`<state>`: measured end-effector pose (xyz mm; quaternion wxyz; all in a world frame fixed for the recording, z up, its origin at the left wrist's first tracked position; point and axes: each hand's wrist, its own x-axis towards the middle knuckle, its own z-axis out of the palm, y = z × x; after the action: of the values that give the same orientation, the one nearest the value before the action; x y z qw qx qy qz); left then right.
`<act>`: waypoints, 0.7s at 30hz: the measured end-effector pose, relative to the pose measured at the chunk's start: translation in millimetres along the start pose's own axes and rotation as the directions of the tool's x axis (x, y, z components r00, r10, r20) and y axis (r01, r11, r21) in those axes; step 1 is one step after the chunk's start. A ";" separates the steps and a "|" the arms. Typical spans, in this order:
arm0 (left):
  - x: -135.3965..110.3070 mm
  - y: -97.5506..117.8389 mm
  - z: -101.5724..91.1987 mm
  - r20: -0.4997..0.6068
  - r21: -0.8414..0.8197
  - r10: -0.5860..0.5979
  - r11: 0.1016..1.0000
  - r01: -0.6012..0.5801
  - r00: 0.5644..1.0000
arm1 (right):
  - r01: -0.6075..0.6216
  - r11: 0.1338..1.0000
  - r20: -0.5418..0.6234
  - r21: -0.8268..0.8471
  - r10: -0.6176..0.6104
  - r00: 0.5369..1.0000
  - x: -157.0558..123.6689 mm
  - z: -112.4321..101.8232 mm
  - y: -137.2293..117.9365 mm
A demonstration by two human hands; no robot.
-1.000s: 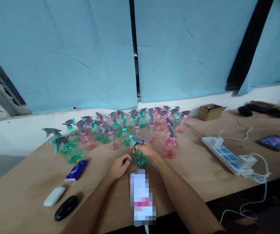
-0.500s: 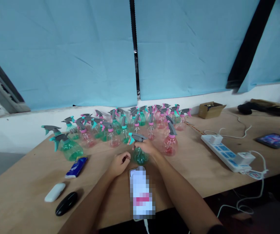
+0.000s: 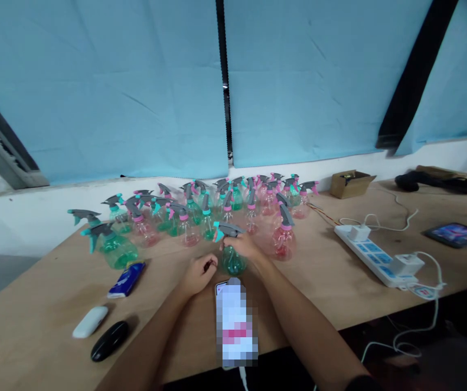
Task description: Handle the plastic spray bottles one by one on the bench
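My right hand is wrapped round the neck of a green spray bottle with a grey and turquoise trigger head, standing upright on the table. My left hand rests on the wood just left of that bottle, its fingers curled in loosely; a dark gap shows between thumb and fingers, with no object visible in it. Close to my right hand stands a pink spray bottle. Below the green bottle lies a phone with a blurred screen and a white cable at its lower end.
Several pink and green spray bottles crowd the back of the table. At left are a green bottle, a blue packet, a white case and a black case. A power strip, tablet and cardboard box are at right.
Both hands and the green spray bottle keep their places. Only a very slight shift of the camera view shows.
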<state>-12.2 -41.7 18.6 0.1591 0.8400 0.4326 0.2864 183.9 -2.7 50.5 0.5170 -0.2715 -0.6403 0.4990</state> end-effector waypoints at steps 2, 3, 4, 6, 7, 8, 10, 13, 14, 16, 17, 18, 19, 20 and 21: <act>-0.1 -2.1 1.0 0.003 0.004 -0.003 1.000 0.003 1.000 | 0.021 0.999 0.013 -0.025 -0.020 1.000 0.0 -1.0 -0.2; 0.0 -2.7 1.3 0.004 0.006 -0.004 1.000 0.004 1.000 | 0.029 0.999 0.026 -0.024 -0.029 0.999 0.1 -1.4 -0.2; 0.0 -2.8 1.4 0.005 0.006 -0.005 1.000 0.005 1.000 | 0.036 0.999 0.035 -0.016 -0.035 0.999 0.3 -1.5 -0.2; 0.2 -2.3 1.4 0.008 0.008 -0.003 1.000 0.003 1.000 | 0.033 0.999 0.034 0.013 -0.033 0.999 0.7 -0.9 -0.3; 0.2 -1.7 1.3 0.009 0.011 -0.003 1.000 0.003 1.000 | 0.022 0.999 0.034 0.030 -0.023 0.999 0.7 -0.3 -0.4; 0.2 -1.1 1.1 0.007 0.016 -0.003 1.000 0.003 1.000 | 0.009 0.999 0.035 0.048 -0.011 0.999 0.6 0.4 -0.6; 0.3 0.4 0.8 0.004 0.021 -0.003 1.000 0.003 1.000 | -0.006 0.997 0.034 0.072 0.004 0.999 0.1 1.7 -0.9; 0.6 1.8 0.8 0.008 0.013 -0.006 1.000 0.006 1.000 | 0.008 0.999 0.013 0.049 -0.008 1.000 -1.2 2.2 -1.8; 0.7 1.8 1.0 0.011 0.008 -0.008 1.000 0.008 1.000 | 0.014 0.999 0.005 0.030 -0.014 1.000 -1.6 2.1 -2.3; 0.9 0.8 1.7 0.016 0.001 -0.014 1.000 0.014 1.000 | 0.019 1.000 0.014 0.013 -0.019 1.000 -2.2 1.9 -3.7; 0.9 -0.2 2.3 0.015 -0.002 -0.018 1.000 0.018 1.000 | 0.018 1.000 0.024 0.018 -0.019 1.000 -2.2 1.9 -4.3; 0.8 -1.4 2.9 0.013 -0.006 -0.021 1.000 0.021 1.000 | 0.016 0.999 0.030 0.028 -0.016 0.999 -2.1 1.9 -4.6; 0.6 -2.6 3.5 0.009 -0.010 -0.023 1.000 0.023 1.000 | 0.012 0.999 0.029 0.040 -0.013 1.000 -1.9 2.0 -4.5; 0.5 -3.8 4.0 0.007 -0.013 -0.024 1.000 0.024 1.000 | 0.006 0.999 0.026 0.051 -0.007 1.000 -1.4 2.1 -3.9; 0.3 -4.6 4.3 0.007 -0.014 -0.023 1.000 0.023 1.000 | 0.000 0.998 0.020 0.061 -0.001 1.000 -0.8 2.2 -2.6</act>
<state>-12.4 -38.8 13.0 0.1699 0.8348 0.4397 0.2845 182.5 -5.1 52.7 0.5186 -0.2505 -0.6300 0.5209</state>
